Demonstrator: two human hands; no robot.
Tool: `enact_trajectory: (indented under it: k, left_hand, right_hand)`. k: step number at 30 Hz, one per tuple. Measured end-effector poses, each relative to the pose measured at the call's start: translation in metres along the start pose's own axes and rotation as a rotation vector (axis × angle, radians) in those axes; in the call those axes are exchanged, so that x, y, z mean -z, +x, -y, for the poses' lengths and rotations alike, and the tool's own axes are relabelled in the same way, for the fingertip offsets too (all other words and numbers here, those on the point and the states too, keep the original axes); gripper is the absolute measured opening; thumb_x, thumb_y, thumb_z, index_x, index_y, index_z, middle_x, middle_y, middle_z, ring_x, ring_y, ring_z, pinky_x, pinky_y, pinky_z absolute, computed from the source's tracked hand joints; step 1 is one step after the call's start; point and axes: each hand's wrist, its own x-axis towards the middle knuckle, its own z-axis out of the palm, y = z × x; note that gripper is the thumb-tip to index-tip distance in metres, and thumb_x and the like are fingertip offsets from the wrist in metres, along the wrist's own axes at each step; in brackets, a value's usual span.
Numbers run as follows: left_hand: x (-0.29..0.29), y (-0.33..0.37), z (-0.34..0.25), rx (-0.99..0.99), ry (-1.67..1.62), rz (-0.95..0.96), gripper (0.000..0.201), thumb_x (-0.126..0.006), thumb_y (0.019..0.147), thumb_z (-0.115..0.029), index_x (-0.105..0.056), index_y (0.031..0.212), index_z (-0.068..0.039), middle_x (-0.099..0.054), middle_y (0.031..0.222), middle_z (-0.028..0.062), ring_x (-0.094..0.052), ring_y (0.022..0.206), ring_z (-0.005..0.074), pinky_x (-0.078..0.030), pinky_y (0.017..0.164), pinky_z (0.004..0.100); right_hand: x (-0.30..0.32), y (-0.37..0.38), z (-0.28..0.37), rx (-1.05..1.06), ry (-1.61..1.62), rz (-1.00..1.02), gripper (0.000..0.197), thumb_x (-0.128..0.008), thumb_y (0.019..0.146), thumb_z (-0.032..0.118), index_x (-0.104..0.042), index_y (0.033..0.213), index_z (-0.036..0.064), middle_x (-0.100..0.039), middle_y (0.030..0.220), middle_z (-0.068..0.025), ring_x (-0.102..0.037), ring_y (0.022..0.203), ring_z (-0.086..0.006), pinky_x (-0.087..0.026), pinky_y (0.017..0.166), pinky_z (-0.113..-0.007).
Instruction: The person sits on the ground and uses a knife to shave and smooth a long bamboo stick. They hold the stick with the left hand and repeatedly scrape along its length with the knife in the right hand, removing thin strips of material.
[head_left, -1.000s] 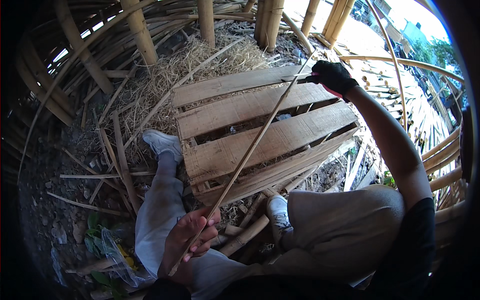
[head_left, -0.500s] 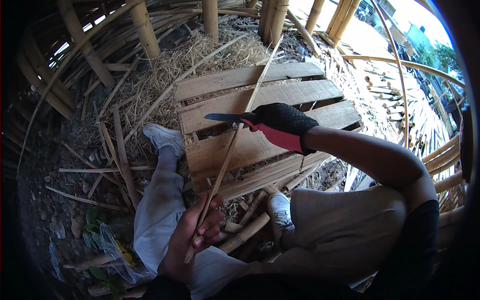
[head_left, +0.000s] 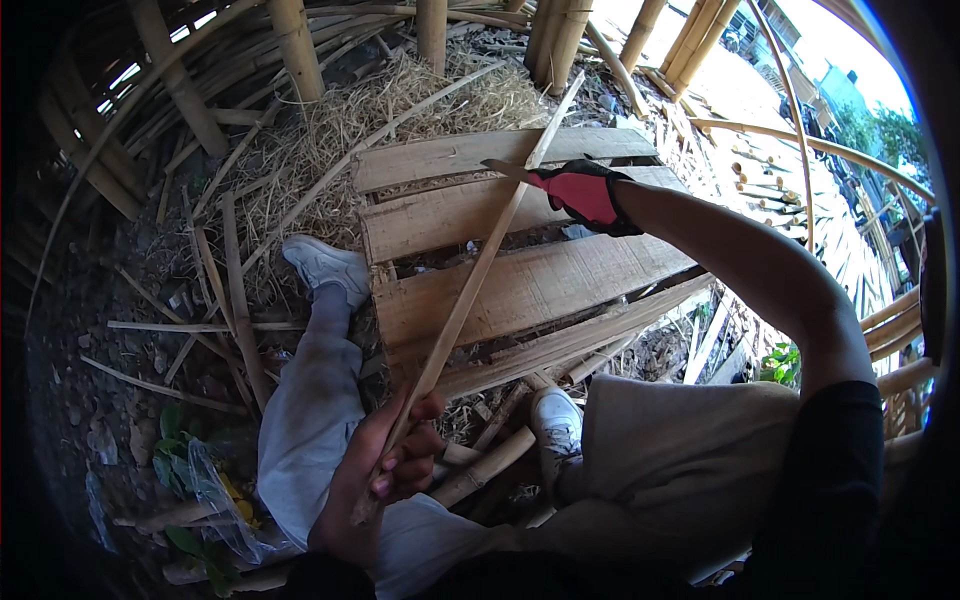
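A long bamboo strip (head_left: 478, 270) slants from my lap up across a slatted wooden pallet (head_left: 530, 290). My bare left hand (head_left: 390, 462) is wrapped round its near end, just above my left thigh. My right hand (head_left: 588, 194), in a black and red glove, is closed on a knife (head_left: 508, 170). The blade points left and lies across the strip near its far part. The glove hides the knife's handle, and I cannot tell whether the fingers also touch the strip.
Dry bamboo shavings (head_left: 400, 115) are heaped beyond the pallet, near upright bamboo posts (head_left: 295, 50). Loose strips (head_left: 240, 300) lie left of my left shoe (head_left: 325, 268). A cut bamboo pole (head_left: 488, 468) rests between my legs. Clear plastic (head_left: 220, 500) and leaves lie at lower left.
My right hand has moved away from me along the strip with the knife, and the glove has turned to show more red. The left hand still grips the near end.
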Motion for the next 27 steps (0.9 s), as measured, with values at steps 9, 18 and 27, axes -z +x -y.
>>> enact_trajectory:
  k: [9, 18, 27]
  left_hand:
    - [-0.002, -0.001, -0.008, 0.024, 0.051, -0.016, 0.035, -0.032, 0.107, -0.049, -0.040, 0.093, -0.018, -0.036, 0.046, -0.0055, -0.034, 0.026, 0.0046, -0.023, 0.024, 0.0189]
    - [-0.002, -0.001, -0.007, 0.008, 0.047, -0.081, 0.034, -0.033, 0.108, -0.047, -0.041, 0.093, -0.017, -0.036, 0.046, -0.0057, -0.032, 0.026, 0.0043, -0.023, 0.023, 0.0188]
    - [0.001, 0.001, -0.007, 0.001, -0.057, 0.005, 0.032, -0.030, 0.109, -0.042, -0.042, 0.096, -0.016, -0.038, 0.047, -0.0041, -0.034, 0.027, 0.0054, -0.025, 0.022, 0.0199]
  right_hand:
    - [-0.025, -0.010, 0.026, 0.016, -0.189, -0.111, 0.059, -0.054, 0.093, 0.066, -0.055, 0.070, 0.0118, -0.041, 0.054, 0.0041, -0.035, 0.041, -0.0088, -0.027, 0.039, -0.027]
    - [-0.041, -0.022, 0.018, 0.005, -0.223, 0.098, 0.059, -0.056, 0.092, 0.067, -0.057, 0.069, 0.0128, -0.041, 0.054, 0.0056, -0.035, 0.041, -0.0070, -0.025, 0.040, -0.026]
    - [-0.064, -0.045, 0.041, -0.069, -0.198, -0.168, 0.052, -0.057, 0.093, 0.058, -0.062, 0.073, 0.0101, -0.049, 0.059, 0.0023, -0.043, 0.048, -0.0087, -0.034, 0.044, -0.027]
